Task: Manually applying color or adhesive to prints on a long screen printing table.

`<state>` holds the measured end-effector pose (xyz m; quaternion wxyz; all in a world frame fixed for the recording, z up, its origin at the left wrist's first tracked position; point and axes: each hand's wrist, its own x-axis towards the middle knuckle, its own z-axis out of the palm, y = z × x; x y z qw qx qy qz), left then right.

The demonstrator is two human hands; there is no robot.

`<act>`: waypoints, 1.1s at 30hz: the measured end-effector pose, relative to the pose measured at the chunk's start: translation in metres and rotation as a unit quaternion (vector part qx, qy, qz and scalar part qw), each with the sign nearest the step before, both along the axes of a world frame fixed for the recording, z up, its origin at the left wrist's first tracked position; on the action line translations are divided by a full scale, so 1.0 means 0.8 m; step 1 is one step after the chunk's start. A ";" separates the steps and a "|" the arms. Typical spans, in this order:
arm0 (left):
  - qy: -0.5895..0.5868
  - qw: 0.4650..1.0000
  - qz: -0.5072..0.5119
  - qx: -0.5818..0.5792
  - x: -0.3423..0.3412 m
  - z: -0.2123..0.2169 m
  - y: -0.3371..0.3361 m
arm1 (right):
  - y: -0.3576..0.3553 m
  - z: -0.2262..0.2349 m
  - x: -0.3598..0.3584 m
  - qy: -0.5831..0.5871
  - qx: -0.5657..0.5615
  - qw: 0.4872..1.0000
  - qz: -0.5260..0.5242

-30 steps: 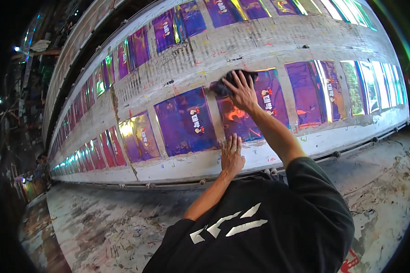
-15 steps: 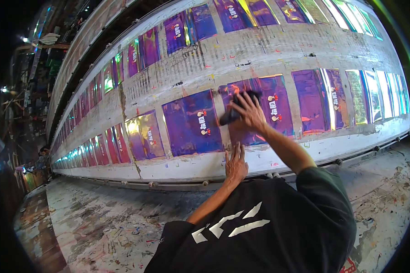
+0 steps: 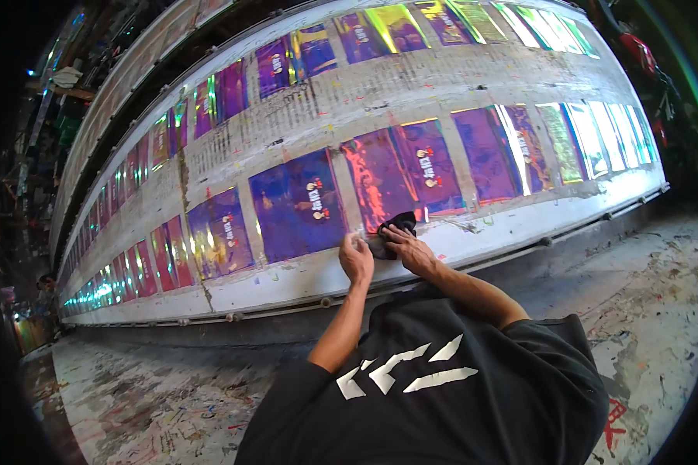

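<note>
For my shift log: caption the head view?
Right hand presses dark cloth on purple foil sheet; left hand alongside.

1. The person wears a black short-sleeved cotton T-shirt (image 3: pixel 457 403), loose over the chest and shoulders.
2. On the shirt's front sits a white print of slanted, jagged bars (image 3: pixel 407 370), four or five strokes side by side.
3. The sleeves end above the elbows, so both forearms are bare.
4. The left hand (image 3: pixel 356 259) and right hand (image 3: pixel 409 249) are bare: no gloves, watch or rings visible.

Paint-spattered floor (image 3: pixel 155 387); second row of shiny sheets (image 3: pixel 395 27) higher up; cluttered shelves (image 3: pixel 50 85) far left.
</note>
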<state>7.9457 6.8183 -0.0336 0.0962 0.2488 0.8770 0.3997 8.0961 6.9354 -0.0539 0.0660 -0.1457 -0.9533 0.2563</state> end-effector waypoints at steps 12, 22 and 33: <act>-0.058 0.968 -0.242 0.023 0.141 0.043 0.215 | 0.299 0.131 0.212 0.185 -0.733 0.576 -0.311; 0.069 0.906 -0.341 -0.239 0.310 0.009 0.292 | 0.335 0.030 0.238 -0.029 0.036 0.980 -0.195; 0.083 0.884 -0.361 -0.285 0.318 0.027 0.305 | 0.490 0.004 0.099 0.011 0.073 0.979 -0.191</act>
